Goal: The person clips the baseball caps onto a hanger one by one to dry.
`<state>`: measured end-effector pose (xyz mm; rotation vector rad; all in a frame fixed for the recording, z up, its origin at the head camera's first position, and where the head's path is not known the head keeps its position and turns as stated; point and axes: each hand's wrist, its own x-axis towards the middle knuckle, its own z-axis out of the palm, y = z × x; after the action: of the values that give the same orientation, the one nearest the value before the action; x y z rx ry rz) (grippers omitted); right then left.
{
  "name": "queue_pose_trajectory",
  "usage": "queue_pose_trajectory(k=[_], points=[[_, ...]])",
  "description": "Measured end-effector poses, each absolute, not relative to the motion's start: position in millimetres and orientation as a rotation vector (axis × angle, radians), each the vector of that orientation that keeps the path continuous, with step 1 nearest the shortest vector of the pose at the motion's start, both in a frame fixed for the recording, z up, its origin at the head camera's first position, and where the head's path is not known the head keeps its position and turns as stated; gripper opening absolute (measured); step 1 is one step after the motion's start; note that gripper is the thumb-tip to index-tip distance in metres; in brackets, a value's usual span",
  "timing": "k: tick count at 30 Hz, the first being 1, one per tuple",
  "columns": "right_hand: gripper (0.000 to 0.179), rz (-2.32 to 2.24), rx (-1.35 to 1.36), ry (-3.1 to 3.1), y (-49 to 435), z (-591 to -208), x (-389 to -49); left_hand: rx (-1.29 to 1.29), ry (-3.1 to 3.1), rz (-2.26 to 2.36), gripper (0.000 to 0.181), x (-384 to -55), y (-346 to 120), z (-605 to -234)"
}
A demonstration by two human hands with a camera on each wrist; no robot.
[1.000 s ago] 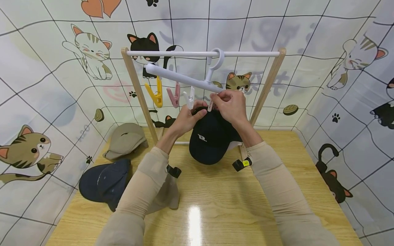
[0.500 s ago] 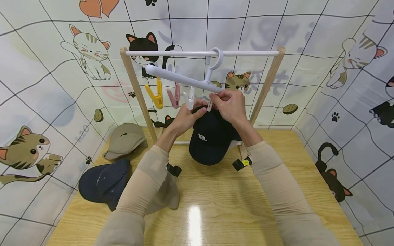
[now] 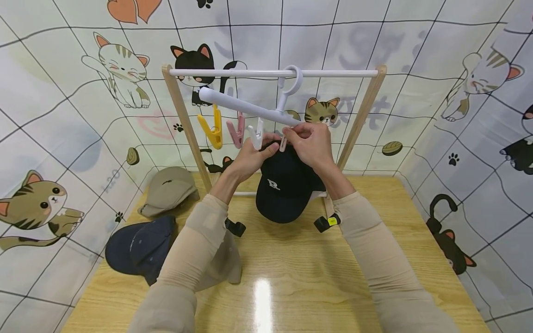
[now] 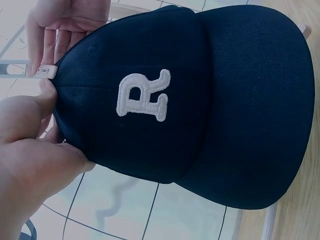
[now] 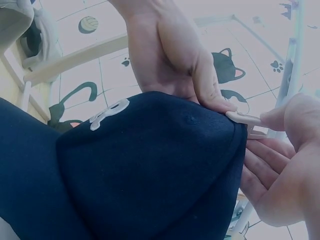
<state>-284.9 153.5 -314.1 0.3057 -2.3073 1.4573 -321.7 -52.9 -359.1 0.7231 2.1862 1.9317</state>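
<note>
A dark baseball cap point(image 3: 283, 194) with a white letter R hangs brim-down below a white hanger point(image 3: 245, 107). My left hand point(image 3: 250, 159) pinches the top of its crown, thumb on the near side. My right hand point(image 3: 313, 143) pinches the handles of a pale pink clothespin point(image 3: 283, 142) under the hanger. In the right wrist view, the clothespin's tip point(image 5: 240, 118) sits over the crown fabric, right beside the left thumb. To the left, a yellow clothespin point(image 3: 214, 132), a pink clothespin point(image 3: 237, 133) and a white clothespin point(image 3: 257, 134) hang from the hanger.
The hanger hooks over the white rod point(image 3: 233, 73) of a wooden-sided rack point(image 3: 361, 120) on the wooden table point(image 3: 300, 277). At the left lie a khaki cap point(image 3: 170, 189) and a navy cap point(image 3: 141, 247). A grey-beige cap point(image 3: 225, 263) is partly hidden under the left forearm.
Both hands keep their grips, nearly still. The clothespin in the right hand has dropped very slightly toward the crown, and the yellow clothespin has shifted a little right and down.
</note>
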Motion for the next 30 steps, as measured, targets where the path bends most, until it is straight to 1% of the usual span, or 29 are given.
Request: queue_pose_trajectory(k=[16,30], points=[[0.041,1.464,0.287,-2.359,156.9,-315.7,-286.0,0.751,2.211,1.917,0.034,-322.0,-51.2,-359.7],[0.047,1.471,0.236,-2.378,156.6,-317.1,-283.1,0.798,2.247,1.916,0.036,-323.3,-54.5,-359.4]])
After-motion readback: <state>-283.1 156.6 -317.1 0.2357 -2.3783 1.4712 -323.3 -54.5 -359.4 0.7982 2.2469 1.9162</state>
